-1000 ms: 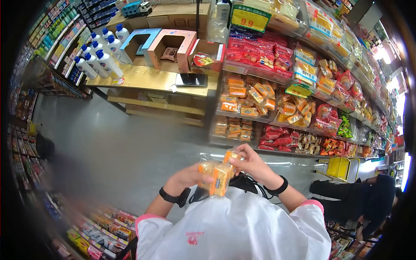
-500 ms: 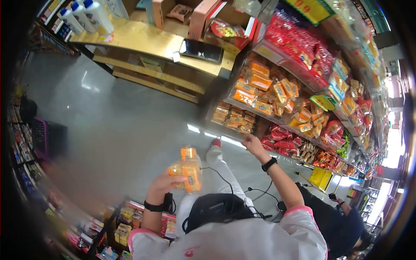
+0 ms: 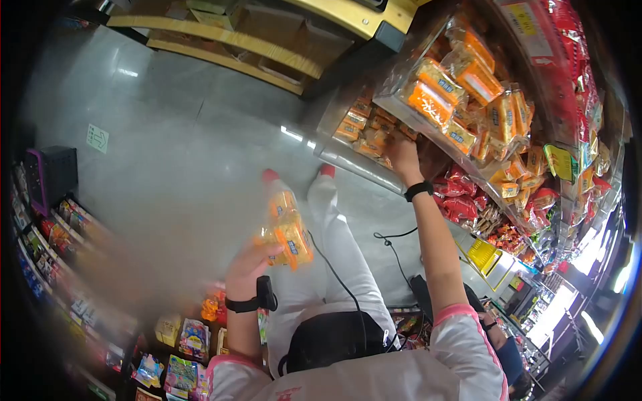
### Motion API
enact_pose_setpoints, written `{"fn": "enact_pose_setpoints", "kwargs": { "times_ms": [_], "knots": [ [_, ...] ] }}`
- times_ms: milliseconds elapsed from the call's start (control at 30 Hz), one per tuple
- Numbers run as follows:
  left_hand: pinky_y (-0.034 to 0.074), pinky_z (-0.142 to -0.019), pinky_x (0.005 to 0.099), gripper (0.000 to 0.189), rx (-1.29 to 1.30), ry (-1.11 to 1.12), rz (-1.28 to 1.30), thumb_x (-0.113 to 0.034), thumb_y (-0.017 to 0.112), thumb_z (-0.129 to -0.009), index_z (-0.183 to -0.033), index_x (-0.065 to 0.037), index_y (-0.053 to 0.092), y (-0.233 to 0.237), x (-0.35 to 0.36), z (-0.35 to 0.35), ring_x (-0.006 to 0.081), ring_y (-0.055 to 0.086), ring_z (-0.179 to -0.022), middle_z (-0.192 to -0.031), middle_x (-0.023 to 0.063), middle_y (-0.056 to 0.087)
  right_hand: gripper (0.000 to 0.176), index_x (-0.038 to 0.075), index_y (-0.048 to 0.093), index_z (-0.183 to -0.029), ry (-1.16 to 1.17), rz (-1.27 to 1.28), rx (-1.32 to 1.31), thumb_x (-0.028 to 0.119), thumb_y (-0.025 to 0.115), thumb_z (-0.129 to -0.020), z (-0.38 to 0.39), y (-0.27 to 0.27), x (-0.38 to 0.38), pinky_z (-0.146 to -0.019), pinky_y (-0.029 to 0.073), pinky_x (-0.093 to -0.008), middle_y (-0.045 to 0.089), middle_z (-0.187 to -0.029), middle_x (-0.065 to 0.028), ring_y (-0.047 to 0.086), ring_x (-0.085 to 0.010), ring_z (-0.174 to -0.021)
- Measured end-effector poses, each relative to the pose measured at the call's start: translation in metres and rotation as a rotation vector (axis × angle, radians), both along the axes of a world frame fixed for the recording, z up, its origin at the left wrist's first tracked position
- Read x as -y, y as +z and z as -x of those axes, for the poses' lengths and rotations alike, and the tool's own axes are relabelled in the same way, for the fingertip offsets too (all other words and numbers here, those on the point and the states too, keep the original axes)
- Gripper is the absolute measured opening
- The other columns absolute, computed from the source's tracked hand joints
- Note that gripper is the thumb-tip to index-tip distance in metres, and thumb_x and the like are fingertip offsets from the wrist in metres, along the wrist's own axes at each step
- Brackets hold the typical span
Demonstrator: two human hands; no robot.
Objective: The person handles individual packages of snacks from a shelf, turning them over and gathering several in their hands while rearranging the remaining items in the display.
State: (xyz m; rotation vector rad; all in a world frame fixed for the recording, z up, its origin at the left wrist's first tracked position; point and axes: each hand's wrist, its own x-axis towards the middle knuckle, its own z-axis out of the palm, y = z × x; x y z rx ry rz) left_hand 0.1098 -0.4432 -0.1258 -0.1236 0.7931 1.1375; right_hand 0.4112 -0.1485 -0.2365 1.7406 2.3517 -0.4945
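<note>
My left hand (image 3: 249,269) is closed around a few snack packs (image 3: 294,242) in clear and orange wrappers, held in front of my legs. One pack sticks up beyond the others. My right hand (image 3: 402,159) reaches into the lower clear bin (image 3: 348,155), among similar orange-wrapped snack packs (image 3: 354,120). Its fingers are mostly hidden among the packs, so I cannot make out whether they grip one. Just above and to the right, an upper bin holds more orange snack packs (image 3: 435,93), loosely piled.
Red-wrapped packets (image 3: 458,194) fill the bin beside my right forearm. A wooden shelf unit (image 3: 221,37) stands ahead. Packaged goods (image 3: 194,337) lie on shelves at lower left. A black cable (image 3: 334,264) hangs before my legs, and another person's hand (image 3: 491,331) is at right.
My right hand has moved forward from above the floor into the lower bin. The view has shifted closer to the bins. My left hand still holds the snack packs.
</note>
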Motion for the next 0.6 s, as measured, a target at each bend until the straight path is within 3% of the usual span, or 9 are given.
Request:
{"fn": "enact_pose_setpoints", "kwargs": {
  "times_ms": [100,200,300,333,433,600],
  "knots": [
    [0.047,-0.095,0.0371,0.053,0.026,0.017,0.041,-0.008,0.070,-0.079,-0.127,0.002,0.050,0.000,0.000,-0.004,0.0210,0.059,-0.110,-0.120,0.0105,0.060,0.034,0.002,0.065,-0.097,-0.213,-0.147,-0.280,0.029,0.072,-0.078,-0.028,-0.007,0.000,-0.073,0.052,-0.0408,0.068,-0.084,-0.0176,0.066,-0.0397,-0.078],
    [0.047,-0.095,0.0366,0.052,0.000,-0.011,0.024,-0.008,0.070,-0.079,-0.126,0.002,0.050,-0.009,0.006,-0.005,0.0209,0.059,-0.110,-0.118,0.0105,0.061,0.036,0.000,0.065,-0.093,-0.385,-0.122,-0.376,0.032,0.072,-0.078,-0.034,0.003,0.002,-0.077,0.051,-0.0391,0.068,-0.091,-0.0185,0.066,-0.0367,-0.085],
    [0.047,-0.095,0.0363,0.052,-0.021,-0.038,0.068,-0.007,0.070,-0.080,-0.127,0.002,0.050,-0.015,0.012,-0.005,0.0213,0.059,-0.110,-0.118,0.0103,0.061,0.039,0.000,0.063,-0.103,-0.426,-0.079,-0.405,0.029,0.075,-0.080,-0.013,0.011,0.019,-0.077,0.049,-0.0309,0.067,-0.094,-0.0133,0.064,-0.0198,-0.086],
    [0.046,-0.095,0.0365,0.052,-0.033,-0.042,0.108,-0.007,0.070,-0.080,-0.127,0.002,0.050,-0.019,0.019,-0.005,0.0215,0.059,-0.111,-0.118,0.0103,0.061,0.045,-0.001,0.058,-0.110,-0.384,-0.022,-0.469,0.030,0.074,-0.081,-0.004,0.012,0.024,-0.076,0.050,-0.0309,0.065,-0.101,-0.0132,0.064,-0.0207,-0.088],
    [0.046,-0.096,0.0370,0.053,-0.047,-0.015,0.169,-0.007,0.069,-0.079,-0.128,0.003,0.049,-0.018,0.027,-0.005,0.0222,0.059,-0.111,-0.119,0.0106,0.061,0.042,0.003,0.054,-0.114,-0.289,0.098,-0.567,0.021,0.072,-0.081,0.023,0.006,0.039,-0.076,0.050,-0.0348,0.064,-0.090,-0.0135,0.063,-0.0280,-0.083],
    [0.045,-0.097,0.0372,0.052,-0.084,0.058,0.207,-0.007,0.069,-0.080,-0.127,0.003,0.050,-0.011,0.028,-0.013,0.0230,0.059,-0.111,-0.118,0.0112,0.061,0.044,0.003,0.053,-0.116,-0.123,0.270,-0.606,0.018,0.073,-0.080,0.057,0.009,0.045,-0.077,0.050,-0.0359,0.063,-0.092,-0.0145,0.062,-0.0305,-0.081]
  ]
}}
